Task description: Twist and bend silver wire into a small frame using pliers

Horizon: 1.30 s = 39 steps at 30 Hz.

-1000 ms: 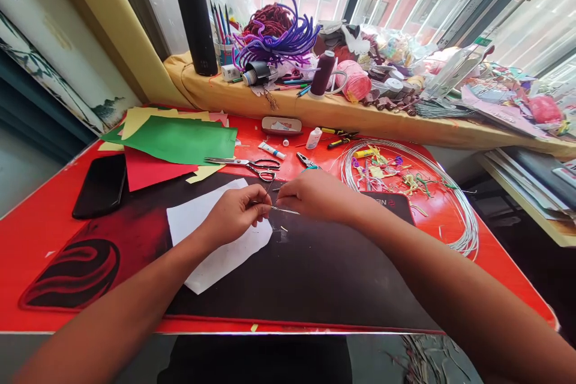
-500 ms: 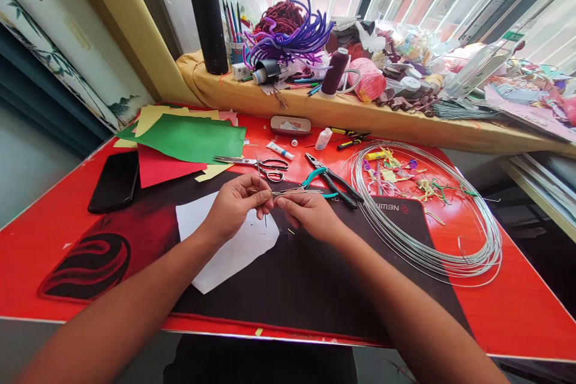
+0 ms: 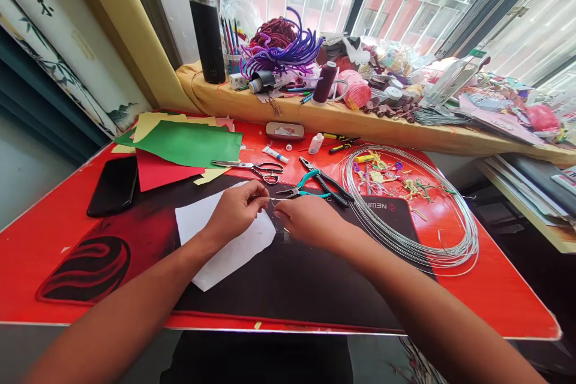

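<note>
My left hand (image 3: 236, 209) is closed in a pinch over the white paper sheet (image 3: 225, 258), with a thin wire (image 3: 272, 199) at its fingertips. Close by on the right, my right hand (image 3: 310, 217) has its fingers curled together at the wire's other side; its fingertips are partly hidden. Just beyond the hands lie teal-handled pliers (image 3: 308, 177) and larger black-handled pliers (image 3: 331, 185). Scissors (image 3: 252, 166) rest behind my left hand.
A large wire coil (image 3: 468, 240) lies at the right, around colourful scraps (image 3: 407, 186). Coloured paper (image 3: 193, 143) and a black phone (image 3: 112, 187) are at the left. Glue tube (image 3: 275, 155), small white bottle (image 3: 315, 143) and a crowded sill (image 3: 270, 109) stand behind.
The view has shifted slightly to the right. The thin wire that stood upright in my left fingers now shows much less, and my right hand has turned knuckles-up, slightly lower.
</note>
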Each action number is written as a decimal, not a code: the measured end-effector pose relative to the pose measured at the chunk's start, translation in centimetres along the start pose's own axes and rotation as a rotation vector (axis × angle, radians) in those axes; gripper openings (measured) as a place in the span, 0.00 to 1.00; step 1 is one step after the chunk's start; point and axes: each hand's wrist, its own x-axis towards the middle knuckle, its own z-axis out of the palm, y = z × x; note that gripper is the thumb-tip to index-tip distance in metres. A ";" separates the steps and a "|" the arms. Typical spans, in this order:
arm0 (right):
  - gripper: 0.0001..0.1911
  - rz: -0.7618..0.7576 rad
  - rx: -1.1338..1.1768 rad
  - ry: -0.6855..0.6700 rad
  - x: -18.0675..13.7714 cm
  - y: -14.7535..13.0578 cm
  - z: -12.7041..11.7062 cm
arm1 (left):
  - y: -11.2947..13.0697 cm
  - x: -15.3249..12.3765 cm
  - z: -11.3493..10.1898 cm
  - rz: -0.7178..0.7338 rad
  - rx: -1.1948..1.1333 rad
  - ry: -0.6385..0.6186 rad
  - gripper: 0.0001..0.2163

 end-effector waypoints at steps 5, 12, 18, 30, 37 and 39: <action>0.13 -0.067 -0.121 -0.034 0.7 0.8 -3.0 | 0.1 0.0 0.4 -0.073 -0.145 -0.115 0.04; 0.10 -0.108 0.411 -0.050 2.2 4.0 -3.9 | 0.7 0.2 0.3 -0.170 -0.454 -0.264 0.09; 0.20 -0.033 1.036 -0.092 2.7 5.1 0.5 | 0.7 0.2 0.4 -0.237 -0.754 -0.211 0.16; 0.17 0.144 0.939 0.168 0.5 0.7 5.4 | 0.8 0.0 0.4 -0.045 -0.231 0.052 0.05; 0.13 0.059 0.191 0.033 -0.9 -0.4 1.6 | -0.2 0.2 0.1 0.037 0.046 0.043 0.04; 0.15 0.029 0.025 0.016 -0.9 -0.2 0.4 | -0.3 0.2 0.1 0.028 0.045 0.010 0.04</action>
